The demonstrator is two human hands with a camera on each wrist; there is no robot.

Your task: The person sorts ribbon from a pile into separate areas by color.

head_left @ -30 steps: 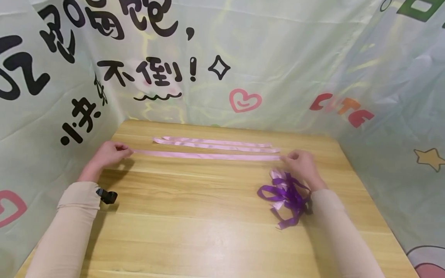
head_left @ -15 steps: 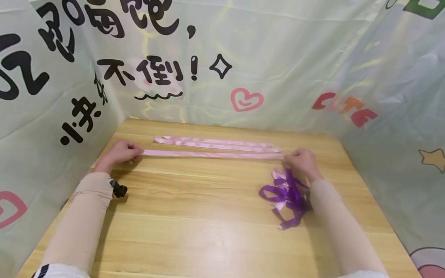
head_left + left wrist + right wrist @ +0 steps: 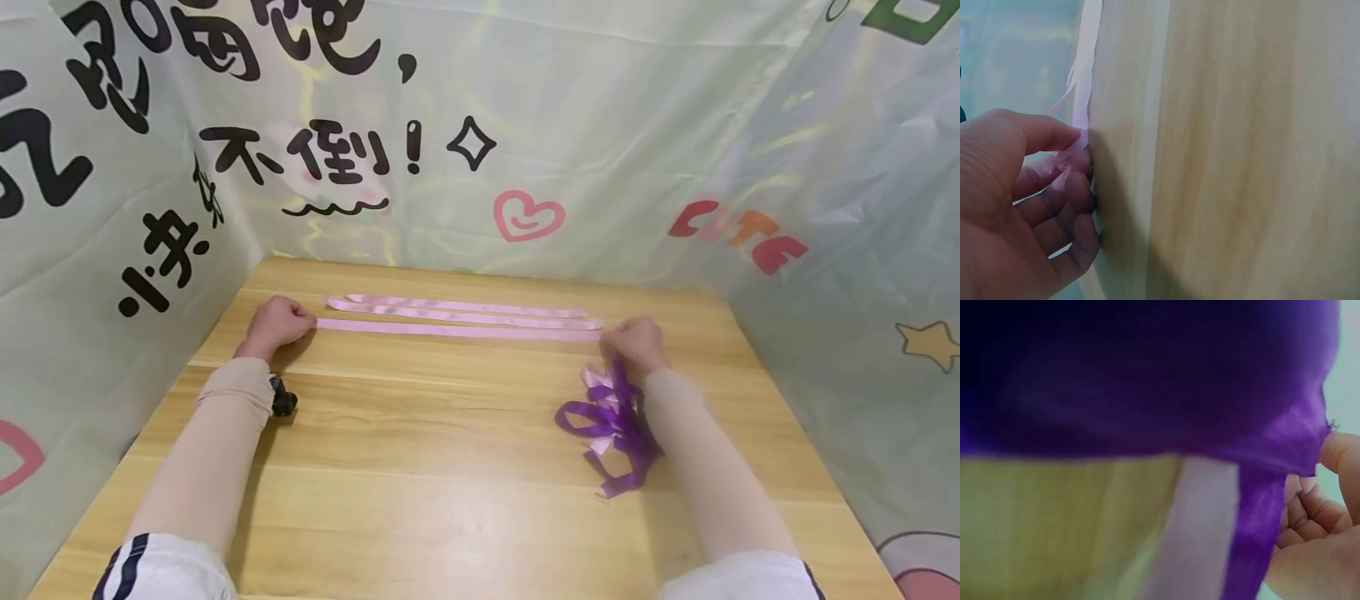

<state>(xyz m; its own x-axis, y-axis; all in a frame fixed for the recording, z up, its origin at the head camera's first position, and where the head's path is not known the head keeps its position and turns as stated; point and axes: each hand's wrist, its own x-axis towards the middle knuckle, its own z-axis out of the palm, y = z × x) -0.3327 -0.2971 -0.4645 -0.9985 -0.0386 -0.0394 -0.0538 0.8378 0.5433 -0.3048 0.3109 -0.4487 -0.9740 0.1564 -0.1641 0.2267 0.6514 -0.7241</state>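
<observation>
A pink satin ribbon [image 3: 457,330] is stretched straight across the back of the table between both hands. My left hand [image 3: 276,323] pinches its left end; in the left wrist view thumb and index finger meet on the ribbon [image 3: 1087,81], the other fingers curled below. At the other end, my right hand [image 3: 637,342] pinches the ribbon between its fingertips. Just beyond it lie two more pink ribbons [image 3: 465,317], almost parallel to it. Purple ribbon [image 3: 1147,381] fills much of the right wrist view and partly covers the right hand [image 3: 1316,550].
A loose tangle of purple and pink ribbons [image 3: 630,442] lies beside the right forearm. The wooden table [image 3: 420,467] meets printed cloth walls [image 3: 600,125] at the back and sides. A small black camera [image 3: 283,398] sits at the left wrist.
The left hand has moved right and slightly away from me, and the right hand a little left. The held ribbon now lies closer to the two ribbons behind it.
</observation>
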